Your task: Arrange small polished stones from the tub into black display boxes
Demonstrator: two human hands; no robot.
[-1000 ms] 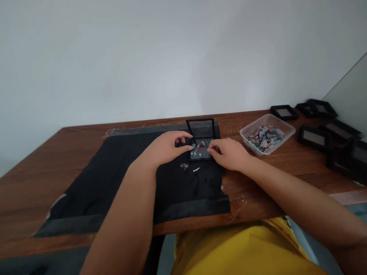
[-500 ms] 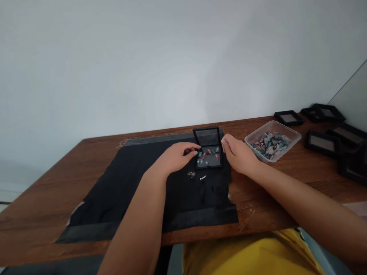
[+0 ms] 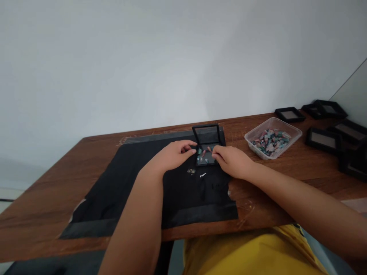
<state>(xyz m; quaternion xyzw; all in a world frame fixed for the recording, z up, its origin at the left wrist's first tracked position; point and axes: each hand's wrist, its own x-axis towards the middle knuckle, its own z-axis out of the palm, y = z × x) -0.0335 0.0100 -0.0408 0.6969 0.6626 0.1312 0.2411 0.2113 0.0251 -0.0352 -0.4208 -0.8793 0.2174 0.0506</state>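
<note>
A small black case (image 3: pixel 202 164) lies on the black cloth (image 3: pixel 143 172), its hinged lid (image 3: pixel 207 134) with a see-through window raised at the back. Small green and reddish-pink pieces (image 3: pixel 203 152) lie spread in its base. At the case's left edge is my left hand (image 3: pixel 174 154), thumb and forefinger apart with a gap between them. My right hand (image 3: pixel 233 162) reaches over the right side of the base, its fingertips closed together. Whatever is between those fingertips is too small to make out, and the hand hides part of the base.
A clear plastic tub (image 3: pixel 294 138) of similar coloured pieces stands to the right. Several black framed cases (image 3: pixel 323 139) lie at the far right. Tiny clear bits (image 3: pixel 191 171) and a white scrap (image 3: pixel 203 175) sit on the cloth before the case. A wall rises behind the wooden table (image 3: pixel 57 183).
My right hand has moved left from beside the case to over its base. My left hand stays at the left edge, nearly unmoved. The view has shifted slightly.
</note>
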